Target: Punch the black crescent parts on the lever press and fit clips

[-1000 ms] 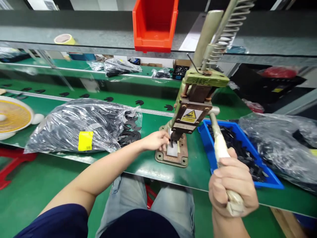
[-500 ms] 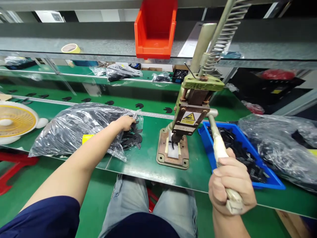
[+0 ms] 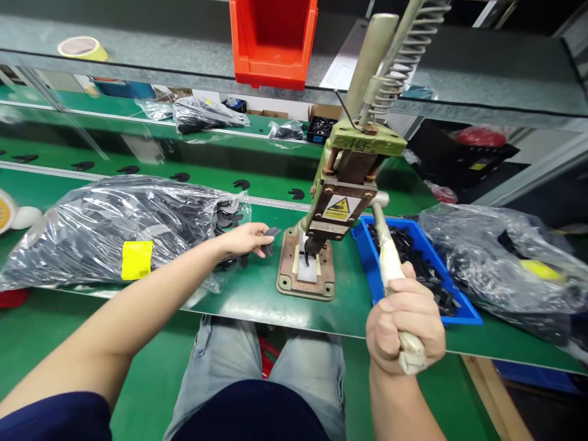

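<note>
My left hand [image 3: 250, 239] pinches a small flat black part [image 3: 272, 233] just left of the hand press [image 3: 342, 202]. Behind that wrist lies a clear plastic bag [image 3: 114, 214] full of similar black parts, its mouth facing the press. My right hand [image 3: 407, 318] is wrapped round the press lever [image 3: 389, 257], which has pale tape on it. On the press base [image 3: 287, 269] a light metal plate [image 3: 307, 269] sits under the ram, with a thin black piece by the ram's tip. Right of the press, a blue tray [image 3: 463, 306] holds many black pieces.
Another plastic bag [image 3: 496, 263] lies right of the tray. Curved black parts [image 3: 241, 184] are spaced along the green surface behind. Overhead, a shelf [image 3: 184, 67] carries an orange bin [image 3: 273, 73] and a tape roll [image 3: 82, 49]. A white-and-yellow fan [image 3: 7, 211] stands far left.
My left hand has come out of the bag's mouth and moved right toward the press with a black part. My right hand stays on the lever. The view has shifted rightward.
</note>
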`<action>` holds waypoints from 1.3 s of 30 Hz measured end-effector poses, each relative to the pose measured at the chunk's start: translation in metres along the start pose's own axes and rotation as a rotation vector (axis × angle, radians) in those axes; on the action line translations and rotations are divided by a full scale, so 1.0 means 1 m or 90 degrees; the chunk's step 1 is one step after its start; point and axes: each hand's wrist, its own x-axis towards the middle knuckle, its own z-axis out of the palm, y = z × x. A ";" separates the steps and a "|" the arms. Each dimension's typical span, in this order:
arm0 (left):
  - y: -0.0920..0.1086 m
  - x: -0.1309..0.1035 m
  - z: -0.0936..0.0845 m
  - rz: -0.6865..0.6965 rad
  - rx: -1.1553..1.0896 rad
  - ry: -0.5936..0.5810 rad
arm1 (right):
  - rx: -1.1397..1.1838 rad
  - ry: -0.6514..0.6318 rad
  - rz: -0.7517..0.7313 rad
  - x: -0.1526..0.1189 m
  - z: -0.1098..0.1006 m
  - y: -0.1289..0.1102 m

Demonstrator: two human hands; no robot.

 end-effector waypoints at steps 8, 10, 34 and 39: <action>-0.006 0.031 0.078 0.012 -0.159 0.053 | -0.011 -0.019 0.027 0.001 -0.003 -0.003; -0.006 0.036 0.078 0.023 -0.136 0.042 | -0.009 -0.022 0.028 0.000 -0.003 -0.004; 0.006 0.050 0.071 -0.211 -0.195 -0.044 | 0.044 0.089 -0.008 0.005 0.013 0.000; 0.007 0.041 0.076 -0.185 -0.198 -0.009 | 0.067 0.114 -0.034 0.089 0.029 -0.009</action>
